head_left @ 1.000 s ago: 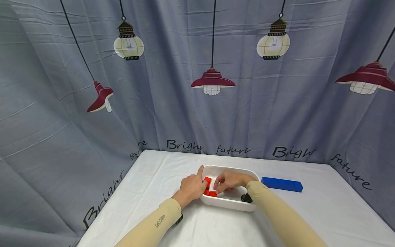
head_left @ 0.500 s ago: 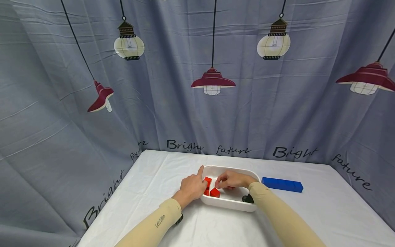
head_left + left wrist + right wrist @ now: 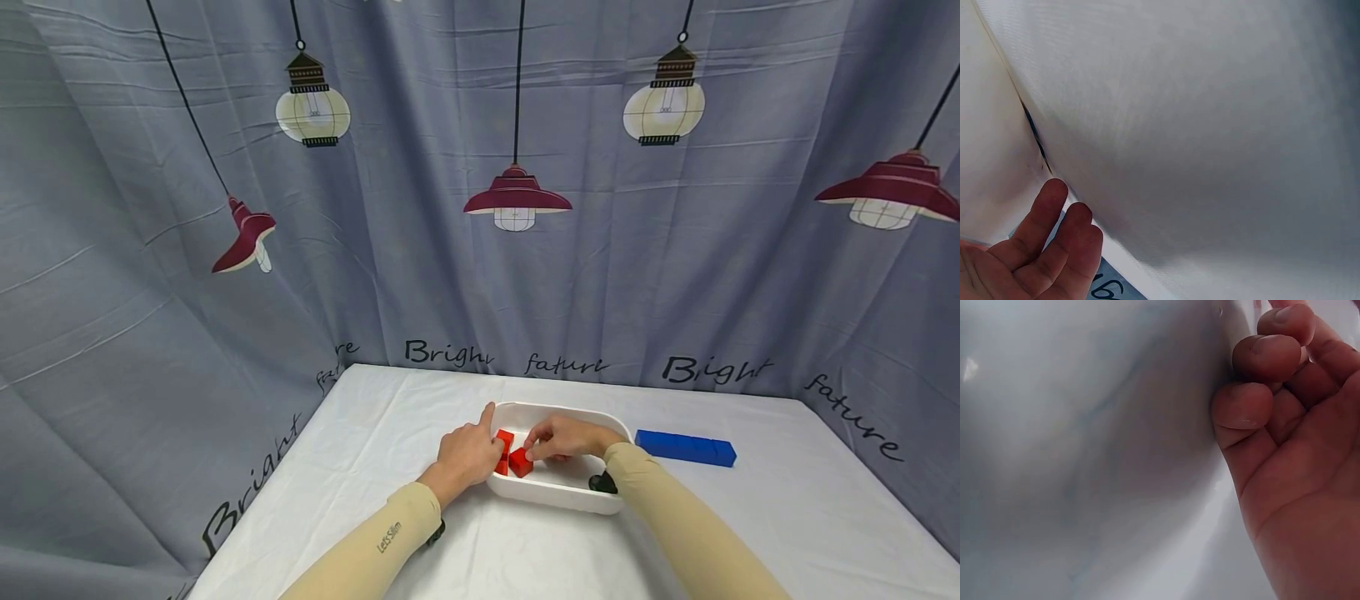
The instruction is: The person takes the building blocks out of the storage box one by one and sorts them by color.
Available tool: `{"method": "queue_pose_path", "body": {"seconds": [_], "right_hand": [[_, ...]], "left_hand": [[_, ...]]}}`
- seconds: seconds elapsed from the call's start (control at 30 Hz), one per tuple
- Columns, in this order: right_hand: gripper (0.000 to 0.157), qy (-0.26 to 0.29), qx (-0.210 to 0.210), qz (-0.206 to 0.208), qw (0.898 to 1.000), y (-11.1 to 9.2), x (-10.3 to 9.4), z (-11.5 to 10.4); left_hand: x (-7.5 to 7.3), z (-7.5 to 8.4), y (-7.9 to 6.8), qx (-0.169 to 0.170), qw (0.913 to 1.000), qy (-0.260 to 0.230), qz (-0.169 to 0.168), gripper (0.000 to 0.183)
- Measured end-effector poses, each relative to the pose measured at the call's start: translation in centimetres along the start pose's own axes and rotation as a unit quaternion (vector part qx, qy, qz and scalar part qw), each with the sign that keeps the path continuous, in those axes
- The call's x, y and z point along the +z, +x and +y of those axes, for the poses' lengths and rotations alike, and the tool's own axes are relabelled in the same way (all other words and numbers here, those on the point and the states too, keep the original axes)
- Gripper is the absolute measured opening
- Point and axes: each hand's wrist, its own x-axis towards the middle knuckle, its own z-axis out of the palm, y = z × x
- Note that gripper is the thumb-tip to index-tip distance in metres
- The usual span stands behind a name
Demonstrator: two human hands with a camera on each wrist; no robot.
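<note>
A white tray [image 3: 555, 497] sits on the table in the head view. At its left end my left hand [image 3: 467, 454] holds the wall, the thumb over the rim by two red blocks [image 3: 504, 439] and the index finger pointing away from me. Seen from the left wrist, its other fingers [image 3: 1054, 231] lie outside the tray, slightly bent. My right hand [image 3: 567, 436] reaches inside and pinches another red block [image 3: 521, 462] with its fingertips, close beside the first ones. The right wrist view shows its remaining fingers [image 3: 1254, 375] curled; the block is hidden there.
A long blue bar of joined blocks [image 3: 686, 447] lies on the table right of the tray. A dark strap or camera mount [image 3: 602, 482] sits under my right wrist, over the tray's near right corner. A grey curtain [image 3: 420, 250] hangs behind the white-covered table [image 3: 420, 396].
My right fingers came off the near red block and moved slightly right, then pinched it again. The block has turned and shifted a little. My left hand has stayed still.
</note>
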Motion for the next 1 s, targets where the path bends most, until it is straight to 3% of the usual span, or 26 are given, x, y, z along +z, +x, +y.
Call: {"method": "queue_pose_path", "body": {"seconds": [0.27, 0.57, 1.0], "right_hand": [[0.026, 0.008, 0.001, 0.013, 1.000, -0.33, 0.08, 0.00], [0.041, 0.058, -0.009, 0.019, 0.998, -0.72, 0.10, 0.04], [0.033, 0.062, -0.014, 0.021, 0.998, -0.55, 0.05, 0.24]], "left_hand": [[-0.11, 0.15, -0.11, 0.000, 1.0000, 0.002, 0.000, 0.066], [0.03, -0.09, -0.05, 0.009, 0.9999, 0.002, 0.008, 0.067], [-0.02, 0.05, -0.08, 0.004, 1.0000, -0.001, 0.008, 0.066]]}}
